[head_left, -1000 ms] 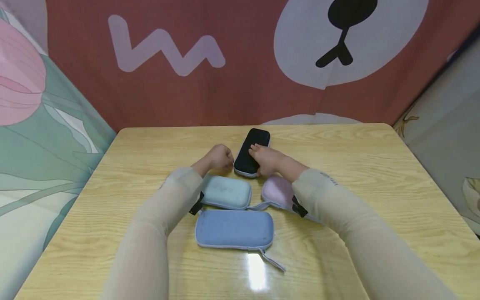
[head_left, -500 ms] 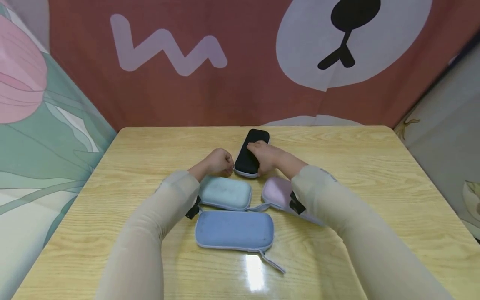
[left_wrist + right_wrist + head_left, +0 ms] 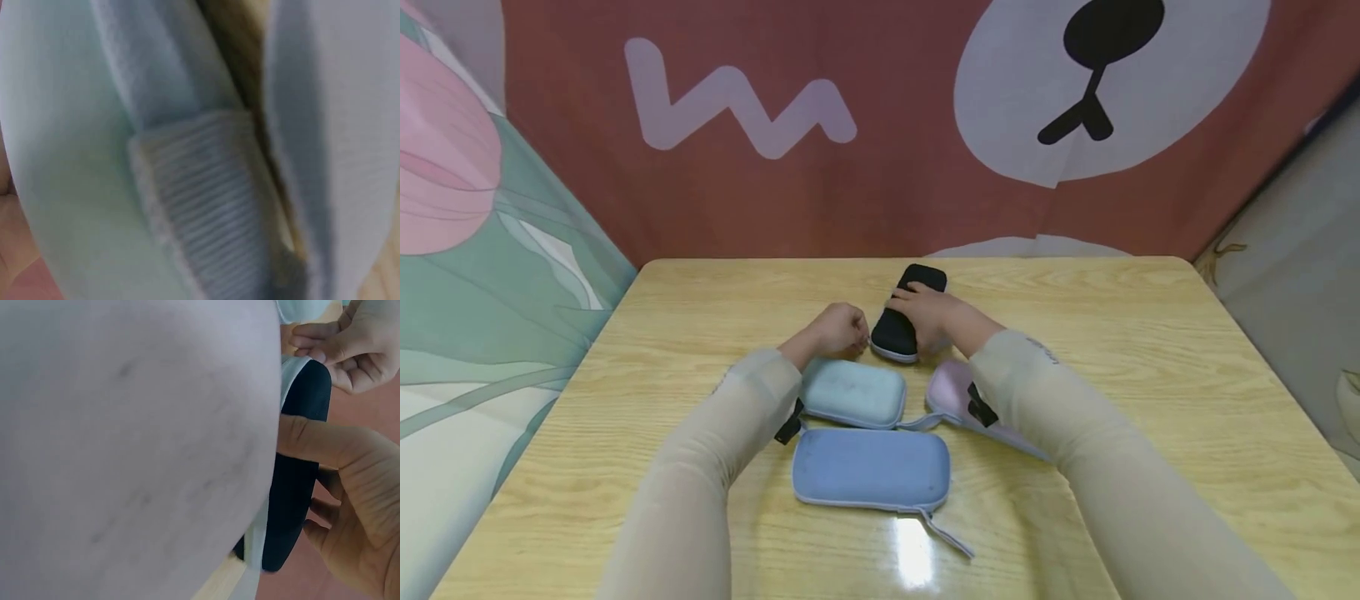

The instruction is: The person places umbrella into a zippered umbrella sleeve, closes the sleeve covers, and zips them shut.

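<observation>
At the far middle of the table lies a black zip case (image 3: 893, 335) with a pale grey edge. My right hand (image 3: 928, 317) grips it from the right, fingers over its top; in the right wrist view the thumb (image 3: 312, 440) lies across the black case (image 3: 290, 494). At its near left corner, my left hand (image 3: 841, 328) has curled fingers and pinches a small piece by the case's edge, seemingly the zipper pull, mostly hidden by the fingertips. Just below the left hand sits a light green case (image 3: 853, 392). A lilac case (image 3: 951, 385) lies partly beneath the right forearm.
Nearest me is a blue case (image 3: 872, 467) with a wrist strap (image 3: 947, 533). Another strap (image 3: 921, 422) runs between the green and lilac cases. Behind the wooden table (image 3: 1150, 350) hangs a red-brown printed cloth (image 3: 737, 208).
The fingers of my right hand have shifted left and now reach farther across the black case. My left hand keeps its place at the corner. The other cases stay where they were.
</observation>
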A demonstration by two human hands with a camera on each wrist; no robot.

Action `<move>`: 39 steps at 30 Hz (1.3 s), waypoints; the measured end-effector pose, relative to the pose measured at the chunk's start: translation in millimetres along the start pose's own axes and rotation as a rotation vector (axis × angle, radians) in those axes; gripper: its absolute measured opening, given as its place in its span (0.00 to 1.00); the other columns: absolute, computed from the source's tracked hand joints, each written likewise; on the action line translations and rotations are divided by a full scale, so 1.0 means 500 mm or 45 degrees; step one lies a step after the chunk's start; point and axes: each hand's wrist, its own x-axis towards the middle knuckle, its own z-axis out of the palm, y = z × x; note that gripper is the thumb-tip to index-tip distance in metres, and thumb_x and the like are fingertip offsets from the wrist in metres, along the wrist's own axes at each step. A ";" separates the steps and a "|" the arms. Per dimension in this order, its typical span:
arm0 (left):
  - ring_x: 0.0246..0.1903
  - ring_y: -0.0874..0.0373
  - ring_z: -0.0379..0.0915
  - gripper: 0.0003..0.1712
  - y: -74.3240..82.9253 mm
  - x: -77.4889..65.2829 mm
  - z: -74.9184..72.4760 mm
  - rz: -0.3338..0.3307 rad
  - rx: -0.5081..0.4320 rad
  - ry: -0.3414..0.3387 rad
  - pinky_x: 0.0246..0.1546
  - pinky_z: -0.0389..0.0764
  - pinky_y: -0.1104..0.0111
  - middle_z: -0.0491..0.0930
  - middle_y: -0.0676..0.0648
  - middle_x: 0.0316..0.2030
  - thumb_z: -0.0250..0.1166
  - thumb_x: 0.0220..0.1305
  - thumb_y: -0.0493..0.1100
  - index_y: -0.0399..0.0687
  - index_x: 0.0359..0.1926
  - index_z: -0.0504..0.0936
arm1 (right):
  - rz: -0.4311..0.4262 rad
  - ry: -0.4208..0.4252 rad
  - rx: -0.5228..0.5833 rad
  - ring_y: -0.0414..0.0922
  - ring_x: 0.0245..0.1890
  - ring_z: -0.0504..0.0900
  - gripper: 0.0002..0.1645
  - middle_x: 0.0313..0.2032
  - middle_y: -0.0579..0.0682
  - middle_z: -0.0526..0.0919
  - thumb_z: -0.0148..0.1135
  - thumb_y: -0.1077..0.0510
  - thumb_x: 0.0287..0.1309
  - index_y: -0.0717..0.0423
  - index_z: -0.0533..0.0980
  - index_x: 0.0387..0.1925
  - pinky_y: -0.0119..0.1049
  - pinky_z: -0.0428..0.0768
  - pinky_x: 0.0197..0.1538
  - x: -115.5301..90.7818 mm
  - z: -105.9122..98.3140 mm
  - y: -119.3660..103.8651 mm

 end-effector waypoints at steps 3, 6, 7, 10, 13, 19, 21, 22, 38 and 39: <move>0.27 0.54 0.76 0.08 -0.002 0.000 -0.006 -0.009 0.002 0.027 0.28 0.76 0.70 0.77 0.42 0.29 0.49 0.58 0.28 0.32 0.28 0.76 | 0.008 0.015 0.045 0.53 0.63 0.40 0.60 0.64 0.52 0.47 0.72 0.45 0.30 0.52 0.49 0.64 0.49 0.58 0.56 0.000 -0.003 -0.001; 0.28 0.53 0.76 0.08 -0.004 0.001 -0.010 -0.018 -0.017 0.051 0.28 0.76 0.69 0.77 0.41 0.29 0.49 0.57 0.27 0.31 0.28 0.75 | 0.021 0.037 0.083 0.52 0.63 0.43 0.59 0.63 0.51 0.51 0.72 0.44 0.30 0.51 0.52 0.64 0.48 0.58 0.56 -0.003 -0.005 0.006; 0.28 0.53 0.76 0.08 -0.003 0.002 -0.011 -0.018 -0.009 0.063 0.28 0.76 0.69 0.77 0.41 0.28 0.50 0.57 0.27 0.31 0.28 0.75 | 0.018 0.051 0.091 0.52 0.62 0.44 0.57 0.63 0.51 0.52 0.72 0.45 0.31 0.51 0.53 0.63 0.48 0.59 0.56 -0.004 -0.006 0.009; 0.27 0.53 0.76 0.08 -0.005 0.006 -0.014 -0.007 0.042 0.109 0.28 0.75 0.70 0.77 0.42 0.27 0.50 0.56 0.27 0.33 0.27 0.76 | -0.020 0.095 0.099 0.53 0.61 0.48 0.53 0.62 0.52 0.55 0.71 0.47 0.33 0.51 0.56 0.62 0.48 0.59 0.55 -0.007 -0.005 0.022; 0.26 0.56 0.75 0.08 -0.007 0.009 -0.015 0.001 0.114 0.143 0.26 0.74 0.72 0.77 0.44 0.25 0.51 0.56 0.28 0.35 0.26 0.76 | -0.086 0.145 0.102 0.54 0.58 0.52 0.50 0.60 0.53 0.59 0.71 0.49 0.34 0.52 0.59 0.61 0.48 0.60 0.54 -0.010 0.001 0.036; 0.26 0.57 0.75 0.06 -0.009 0.006 -0.012 0.009 0.127 0.151 0.27 0.74 0.72 0.77 0.44 0.25 0.53 0.57 0.30 0.36 0.27 0.76 | -0.105 0.190 0.109 0.52 0.52 0.59 0.46 0.55 0.53 0.64 0.71 0.52 0.34 0.51 0.62 0.59 0.46 0.63 0.51 -0.020 0.011 0.057; 0.26 0.57 0.75 0.06 -0.008 0.003 -0.012 0.010 0.130 0.153 0.27 0.74 0.72 0.77 0.44 0.25 0.53 0.58 0.30 0.36 0.27 0.76 | -0.100 0.194 0.112 0.53 0.52 0.60 0.45 0.55 0.54 0.65 0.70 0.51 0.35 0.52 0.62 0.59 0.46 0.64 0.51 -0.023 0.010 0.057; 0.26 0.57 0.75 0.07 -0.008 0.001 -0.012 0.013 0.137 0.157 0.27 0.74 0.72 0.78 0.44 0.25 0.53 0.58 0.30 0.36 0.27 0.76 | -0.087 0.192 0.103 0.53 0.51 0.60 0.45 0.56 0.54 0.64 0.69 0.50 0.36 0.51 0.62 0.59 0.47 0.64 0.50 -0.024 0.009 0.057; 0.23 0.55 0.76 0.08 -0.012 -0.019 0.007 0.077 0.045 0.149 0.24 0.75 0.71 0.79 0.40 0.24 0.50 0.54 0.25 0.30 0.26 0.76 | 0.217 0.156 0.019 0.59 0.52 0.62 0.48 0.55 0.55 0.66 0.63 0.38 0.39 0.52 0.59 0.61 0.50 0.67 0.47 -0.029 0.018 0.041; 0.22 0.55 0.76 0.08 -0.011 -0.019 0.010 0.083 0.024 0.139 0.23 0.75 0.71 0.79 0.40 0.24 0.50 0.53 0.25 0.30 0.25 0.76 | 0.230 0.152 0.019 0.59 0.52 0.61 0.48 0.55 0.56 0.66 0.62 0.37 0.40 0.52 0.59 0.61 0.50 0.67 0.47 -0.030 0.018 0.040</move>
